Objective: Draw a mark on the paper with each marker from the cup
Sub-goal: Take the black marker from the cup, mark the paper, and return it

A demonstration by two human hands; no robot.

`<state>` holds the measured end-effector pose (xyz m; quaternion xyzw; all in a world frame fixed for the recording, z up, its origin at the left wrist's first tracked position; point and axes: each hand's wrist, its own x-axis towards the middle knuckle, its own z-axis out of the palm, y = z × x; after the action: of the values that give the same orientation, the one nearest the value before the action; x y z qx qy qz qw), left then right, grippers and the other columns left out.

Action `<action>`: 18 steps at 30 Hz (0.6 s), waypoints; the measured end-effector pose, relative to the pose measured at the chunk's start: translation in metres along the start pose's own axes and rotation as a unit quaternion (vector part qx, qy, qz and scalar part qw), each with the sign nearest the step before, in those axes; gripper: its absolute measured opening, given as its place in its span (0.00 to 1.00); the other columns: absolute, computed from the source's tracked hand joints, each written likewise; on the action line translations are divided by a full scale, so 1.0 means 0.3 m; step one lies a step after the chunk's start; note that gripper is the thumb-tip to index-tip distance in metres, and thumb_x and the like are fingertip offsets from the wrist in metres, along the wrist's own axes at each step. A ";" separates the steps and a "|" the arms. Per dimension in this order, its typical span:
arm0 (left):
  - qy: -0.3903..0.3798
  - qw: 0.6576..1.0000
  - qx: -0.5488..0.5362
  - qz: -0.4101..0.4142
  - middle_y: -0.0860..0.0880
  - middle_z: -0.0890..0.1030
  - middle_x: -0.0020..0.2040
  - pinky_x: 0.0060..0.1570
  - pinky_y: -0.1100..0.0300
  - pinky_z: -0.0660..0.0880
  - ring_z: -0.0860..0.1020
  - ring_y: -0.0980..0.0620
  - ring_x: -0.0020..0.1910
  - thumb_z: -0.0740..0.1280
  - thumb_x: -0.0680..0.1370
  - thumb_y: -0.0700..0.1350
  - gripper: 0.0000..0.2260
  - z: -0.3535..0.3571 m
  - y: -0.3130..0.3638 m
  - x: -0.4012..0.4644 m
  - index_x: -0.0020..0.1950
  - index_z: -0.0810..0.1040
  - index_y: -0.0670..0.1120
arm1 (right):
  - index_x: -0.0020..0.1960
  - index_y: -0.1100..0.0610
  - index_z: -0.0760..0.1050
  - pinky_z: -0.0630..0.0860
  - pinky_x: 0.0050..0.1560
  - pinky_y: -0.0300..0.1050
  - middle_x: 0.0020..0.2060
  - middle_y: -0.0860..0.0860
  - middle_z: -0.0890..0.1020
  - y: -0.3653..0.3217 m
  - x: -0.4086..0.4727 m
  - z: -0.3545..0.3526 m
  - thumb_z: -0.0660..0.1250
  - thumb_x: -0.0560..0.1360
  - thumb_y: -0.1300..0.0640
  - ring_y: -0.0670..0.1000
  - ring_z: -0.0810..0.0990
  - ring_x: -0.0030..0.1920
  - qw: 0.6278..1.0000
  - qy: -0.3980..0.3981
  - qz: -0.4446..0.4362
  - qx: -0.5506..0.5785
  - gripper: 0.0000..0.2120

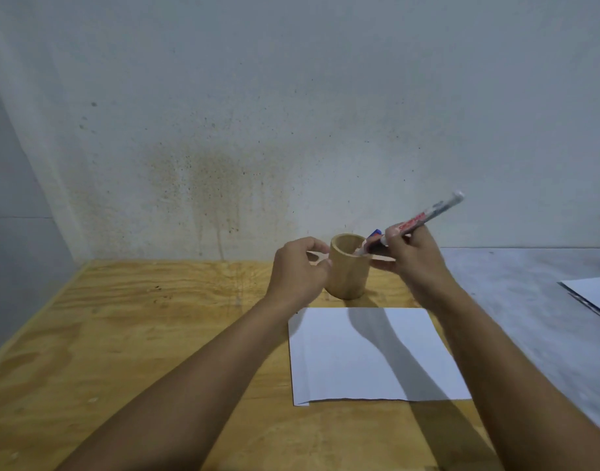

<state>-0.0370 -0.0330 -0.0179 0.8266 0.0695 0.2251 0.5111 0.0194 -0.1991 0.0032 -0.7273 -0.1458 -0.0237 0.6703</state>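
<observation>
A plywood table (121, 334) fills the lower left, its back edge against a pale wall (291, 96) stained with brown speckles and drip streaks (217, 198). A grey surface (516, 300) adjoins the table's right side. At that surface's right edge lie white sheets (594, 294), partly out of view.

A plywood table (121, 334) carries a wooden cup (346, 266) standing upright, with a white paper (373, 355) lying flat just nearer than the cup, and, well right of the cup on a grey surface (529, 300), what may be more sheets (594, 294).
</observation>
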 end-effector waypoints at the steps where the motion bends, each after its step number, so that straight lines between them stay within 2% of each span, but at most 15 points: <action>1: -0.014 0.998 0.049 0.025 0.49 0.82 0.53 0.51 0.57 0.75 0.78 0.51 0.54 0.69 0.74 0.41 0.11 0.003 -0.005 0.013 0.55 0.80 0.45 | 0.50 0.59 0.67 0.83 0.42 0.50 0.44 0.61 0.81 -0.018 0.016 -0.026 0.54 0.83 0.58 0.56 0.85 0.44 0.999 -0.001 0.005 -0.049 0.06; 3: -0.051 0.988 0.130 0.070 0.49 0.78 0.63 0.60 0.56 0.70 0.73 0.50 0.63 0.66 0.75 0.40 0.15 0.009 -0.010 0.039 0.61 0.77 0.46 | 0.55 0.57 0.68 0.83 0.35 0.48 0.43 0.58 0.78 -0.063 0.045 -0.073 0.55 0.83 0.54 0.54 0.84 0.38 0.983 -0.007 0.011 -0.185 0.07; 6: -0.106 0.965 0.210 0.114 0.48 0.73 0.69 0.65 0.52 0.67 0.68 0.47 0.68 0.64 0.75 0.37 0.20 0.019 -0.005 0.071 0.67 0.72 0.46 | 0.56 0.54 0.78 0.78 0.28 0.42 0.40 0.53 0.80 -0.121 0.108 -0.129 0.62 0.80 0.52 0.51 0.80 0.34 0.937 0.005 -0.044 -0.346 0.09; 9: -0.150 0.942 0.272 0.123 0.48 0.71 0.71 0.65 0.47 0.68 0.67 0.44 0.69 0.64 0.72 0.34 0.23 0.034 -0.019 0.096 0.67 0.73 0.48 | 0.54 0.57 0.84 0.79 0.37 0.45 0.43 0.56 0.85 -0.147 0.175 -0.149 0.67 0.78 0.55 0.48 0.77 0.33 0.906 0.013 -0.094 -0.412 0.10; 12: -0.158 0.927 0.305 0.152 0.50 0.80 0.58 0.50 0.46 0.76 0.75 0.43 0.58 0.64 0.69 0.34 0.19 0.049 -0.047 0.107 0.56 0.79 0.48 | 0.54 0.59 0.83 0.77 0.48 0.45 0.51 0.57 0.85 -0.148 0.220 -0.124 0.66 0.78 0.59 0.50 0.79 0.43 0.889 0.006 -0.109 -0.445 0.09; 13: -0.152 0.928 0.304 0.155 0.50 0.80 0.56 0.48 0.46 0.77 0.76 0.44 0.56 0.65 0.68 0.34 0.19 0.050 -0.049 0.107 0.57 0.79 0.48 | 0.55 0.60 0.83 0.75 0.50 0.43 0.54 0.57 0.84 -0.141 0.232 -0.109 0.64 0.78 0.62 0.51 0.79 0.47 0.885 0.001 -0.112 -0.452 0.10; 15: -0.140 0.934 0.288 0.157 0.49 0.80 0.60 0.52 0.46 0.76 0.74 0.45 0.59 0.65 0.69 0.32 0.24 0.048 -0.048 0.104 0.62 0.77 0.49 | 0.58 0.60 0.81 0.74 0.52 0.42 0.56 0.57 0.83 -0.128 0.246 -0.072 0.62 0.78 0.65 0.52 0.79 0.51 0.885 -0.013 -0.113 -0.452 0.13; 18: -0.132 0.943 0.270 0.145 0.47 0.77 0.65 0.58 0.45 0.74 0.72 0.43 0.63 0.65 0.70 0.30 0.27 0.050 -0.053 0.100 0.67 0.73 0.47 | 0.60 0.58 0.76 0.79 0.54 0.48 0.50 0.56 0.83 -0.098 0.267 -0.023 0.69 0.75 0.62 0.55 0.82 0.51 0.901 -0.015 -0.110 -0.419 0.14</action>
<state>-0.0018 -0.0274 -0.0285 0.9572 -0.0610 0.1579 0.2349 0.0899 -0.1897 0.0508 -0.9207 -0.2110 -0.1453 0.2945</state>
